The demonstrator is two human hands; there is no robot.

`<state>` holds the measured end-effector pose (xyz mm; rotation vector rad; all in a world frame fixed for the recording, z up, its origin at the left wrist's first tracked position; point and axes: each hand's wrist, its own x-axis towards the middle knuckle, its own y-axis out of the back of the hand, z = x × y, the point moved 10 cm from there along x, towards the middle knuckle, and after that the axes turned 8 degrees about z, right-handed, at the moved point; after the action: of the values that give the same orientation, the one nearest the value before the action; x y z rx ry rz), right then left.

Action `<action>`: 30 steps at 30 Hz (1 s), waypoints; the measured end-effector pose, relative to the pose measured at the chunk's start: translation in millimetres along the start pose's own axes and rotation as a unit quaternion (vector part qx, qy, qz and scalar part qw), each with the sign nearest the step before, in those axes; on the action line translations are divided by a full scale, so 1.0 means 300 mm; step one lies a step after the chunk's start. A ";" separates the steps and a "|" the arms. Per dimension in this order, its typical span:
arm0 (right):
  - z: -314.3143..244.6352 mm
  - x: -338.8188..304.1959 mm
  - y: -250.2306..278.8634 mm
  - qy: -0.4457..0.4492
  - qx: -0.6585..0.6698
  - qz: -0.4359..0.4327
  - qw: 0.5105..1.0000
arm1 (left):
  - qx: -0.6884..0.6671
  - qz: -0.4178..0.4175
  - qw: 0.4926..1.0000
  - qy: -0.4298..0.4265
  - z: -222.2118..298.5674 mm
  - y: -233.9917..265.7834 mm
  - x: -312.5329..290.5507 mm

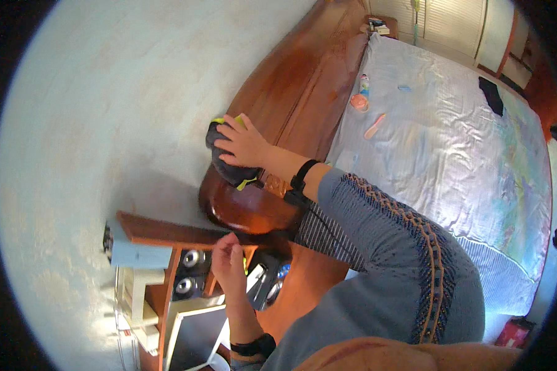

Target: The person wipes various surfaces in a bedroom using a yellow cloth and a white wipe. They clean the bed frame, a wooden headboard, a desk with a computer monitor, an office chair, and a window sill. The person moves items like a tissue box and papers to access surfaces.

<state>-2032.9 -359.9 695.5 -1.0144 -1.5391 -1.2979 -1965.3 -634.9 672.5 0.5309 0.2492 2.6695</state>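
Note:
My right hand (244, 145) lies with spread fingers over a dark grey cloth (234, 172) with yellow-green edging, pressing it to the rounded top of a glossy brown wooden headboard (284, 117). The cloth drapes over the headboard's rim beside the wall. Lower down, my left hand (229, 266) hovers near the end of a wooden shelf board (167, 230), its fingers loosely bent and nothing seen in them. Both wrists wear black bands.
A bed with a pale, rumpled sheet (427, 154) fills the right side. On it lie a bottle (364, 85), a comb or brush (374, 125) and a black cloth (491, 96). Speakers (189, 272) and a dark-screened monitor (195, 334) stand at the lower left. A pale wall (105, 111) rises beyond the headboard.

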 end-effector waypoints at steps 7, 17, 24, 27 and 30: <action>0.841 0.061 0.042 -0.222 -0.140 0.001 0.965 | 0.424 -0.007 0.842 -0.334 0.183 -0.422 0.520; 1.605 -0.134 0.047 -0.412 -0.135 0.072 0.898 | 0.526 -0.152 0.767 -0.334 -0.057 -0.689 0.764; 1.935 -0.536 0.061 -0.385 -0.331 0.136 0.851 | 0.540 -0.157 0.755 -0.337 -0.082 -0.702 0.775; 2.068 -0.671 0.002 -0.305 -0.436 -0.032 0.846 | 0.555 -0.146 0.753 -0.323 -0.092 -0.698 0.781; 2.136 -0.911 0.049 -0.444 -0.259 0.064 0.856 | 0.554 -0.135 0.770 -0.287 -0.112 -0.678 0.795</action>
<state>-2005.1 261.5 381.6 -2.2594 -1.7268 -1.2289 -2108.3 -354.1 669.4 1.4534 1.5772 1.6860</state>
